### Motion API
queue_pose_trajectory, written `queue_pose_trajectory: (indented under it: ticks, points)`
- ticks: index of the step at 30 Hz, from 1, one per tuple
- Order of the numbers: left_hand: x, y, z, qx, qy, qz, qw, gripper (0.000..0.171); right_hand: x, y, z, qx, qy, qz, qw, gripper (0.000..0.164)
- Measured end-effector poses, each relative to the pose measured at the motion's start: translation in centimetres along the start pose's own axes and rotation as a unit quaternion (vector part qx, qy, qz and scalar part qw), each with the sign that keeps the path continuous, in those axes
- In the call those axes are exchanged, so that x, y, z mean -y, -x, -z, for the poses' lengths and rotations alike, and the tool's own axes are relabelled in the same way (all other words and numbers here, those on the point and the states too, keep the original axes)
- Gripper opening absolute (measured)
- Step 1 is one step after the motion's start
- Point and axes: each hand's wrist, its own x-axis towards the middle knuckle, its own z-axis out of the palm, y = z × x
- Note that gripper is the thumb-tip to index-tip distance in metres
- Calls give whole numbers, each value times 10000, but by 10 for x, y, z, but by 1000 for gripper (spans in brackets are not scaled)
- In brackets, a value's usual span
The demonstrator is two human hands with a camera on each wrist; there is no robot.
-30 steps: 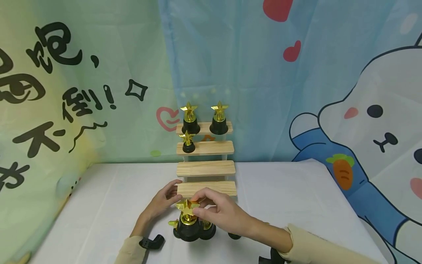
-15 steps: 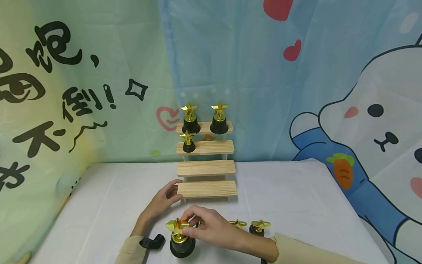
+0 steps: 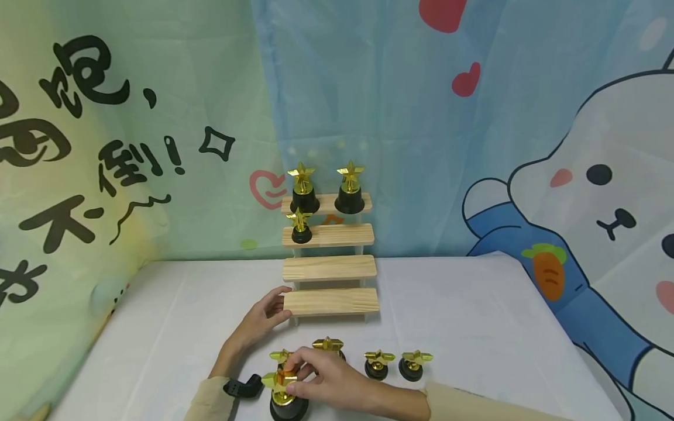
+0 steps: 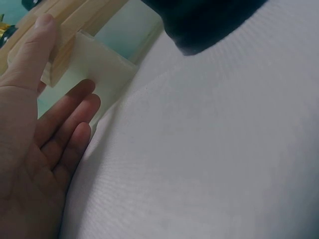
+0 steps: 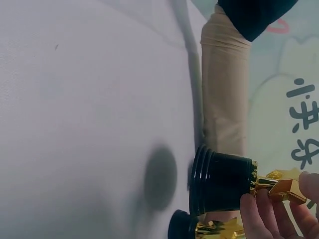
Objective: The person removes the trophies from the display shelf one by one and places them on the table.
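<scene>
Star trophy (image 3: 284, 399) was pinched by its star (image 3: 272, 382) in the right hand (image 3: 325, 379), presumably leaving its base (image 5: 224, 181) free; the wooden rack (image 3: 332, 302) was gripped by the left hand (image 3: 260, 320), apparently for steadiness.

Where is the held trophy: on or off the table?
Off: the right hand holds the trophy, its base apart from its shadow on the table.

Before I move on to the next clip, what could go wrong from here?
The right grip pinches the large trophy by its gold star above the table, so it could slip or swing. Its base might knock the small trophy just behind it. The left grip holds the stepped rack at its left end; a jolt could unsettle the three trophies standing on the upper steps.
</scene>
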Motion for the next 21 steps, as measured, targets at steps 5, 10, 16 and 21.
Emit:
queue_pose_trajectory:
  ticks: [5, 10, 16, 21]
  points:
    - [2, 0, 0, -9, 3, -49, 10000, 55, -7, -1, -3, 41, 16, -113, 9999, 22]
    - [0, 0, -1, -1, 27, 125, 9999, 55, -14, 0, -6, 88, -37, -262, 9996, 20]
    - [-2, 0, -1, -49, -16, 183, 9998, 57, -19, -1, -9, 149, -133, -229, 9995, 19]
    - [-1, 0, -1, -59, -28, 206, 9998, 56, -22, -2, -11, 170, -116, -152, 9997, 21]
